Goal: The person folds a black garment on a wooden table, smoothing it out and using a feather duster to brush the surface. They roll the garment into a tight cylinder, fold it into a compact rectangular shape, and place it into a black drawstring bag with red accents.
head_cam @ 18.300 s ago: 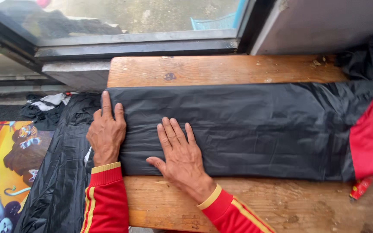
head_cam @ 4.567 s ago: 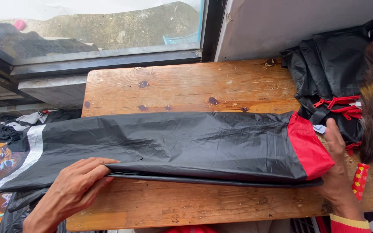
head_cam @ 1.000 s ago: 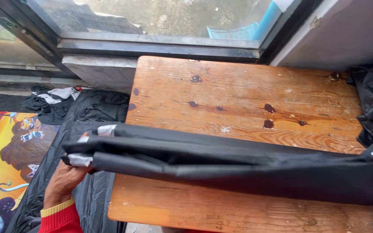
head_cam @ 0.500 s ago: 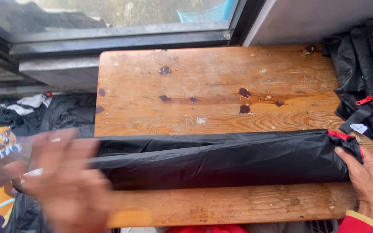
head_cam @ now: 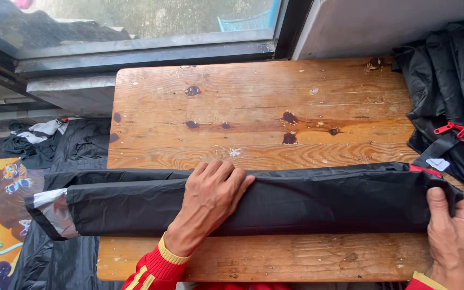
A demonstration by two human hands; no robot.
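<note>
Black sheet (head_cam: 307,207) is lying folded into a long strip across the near edge of the table (head_cam: 275,107); we are pressing it flat with our left hand (head_cam: 210,201), fingers spread wide, while our right hand (head_cam: 449,236) is pinching its end by the red trim; we are judging it best to keep the strip taut and the edges lined up before smoothing.

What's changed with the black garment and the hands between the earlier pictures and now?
The black garment, spread wide and flat earlier, is now folded into a long narrow strip along the near edge of the wooden table. The left hand has moved from the garment's left end to press flat on its middle. The right hand keeps its grip on the right end. The pile of black garments stays at the right.
</note>
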